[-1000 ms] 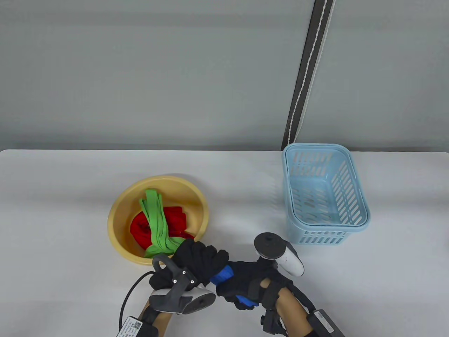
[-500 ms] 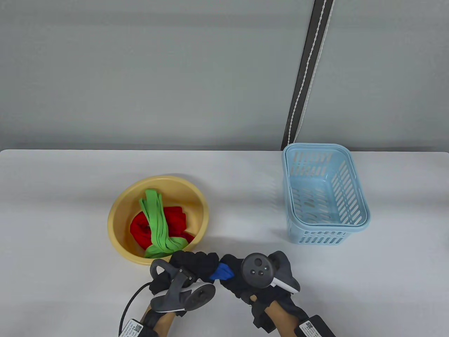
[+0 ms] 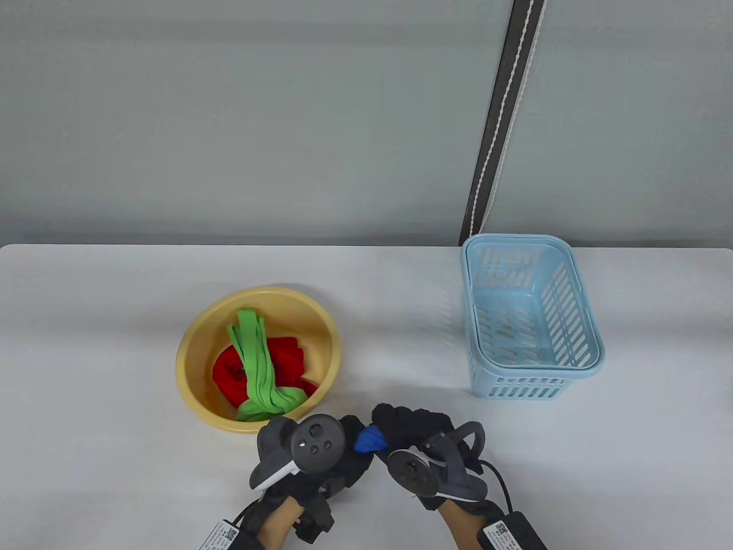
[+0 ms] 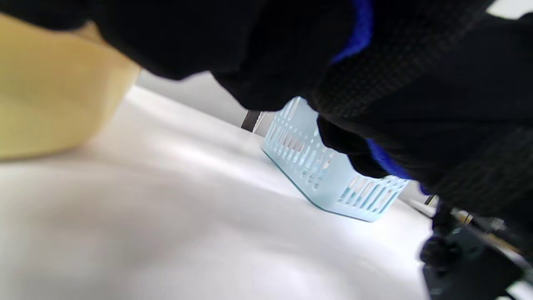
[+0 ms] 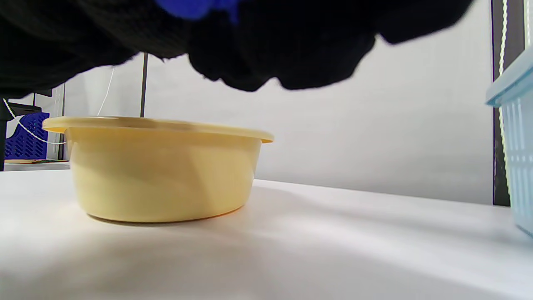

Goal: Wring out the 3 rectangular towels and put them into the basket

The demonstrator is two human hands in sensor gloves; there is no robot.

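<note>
Now, against half a second ago, we log both wrists as rolled: the tracker on our left hand (image 3: 320, 458) has turned its round buttoned face up, while the one on our right hand (image 3: 426, 444) has tipped so that its ring faces the camera; both hands sit slightly lower in the table view

Blue towel (image 3: 370, 440): only a small bright tuft shows between the two black gloves, bunched tight. Left fingers curled round one end, right fingers curled round the other, the two fists nearly touching. Held above the table (image 3: 114, 344), in front of the basin's near rim, well apart from the basket

Green towel (image 3: 257, 366): twisted into a ribbed strip, lying across the red one inside the yellow basin (image 3: 194, 344)

Red towel (image 3: 286, 358): crumpled at the basin bottom, under the green strip

Light blue slotted basket (image 3: 529, 318): upright at the right of the table, nothing seen in it

Surface: white tabletop, matte, with soft shadows. Room: grey wall behind; a dark vertical strip (image 3: 501, 120) with a white beaded cord rises above the basket. A cable (image 3: 498, 478) trails from our right wrist
</note>
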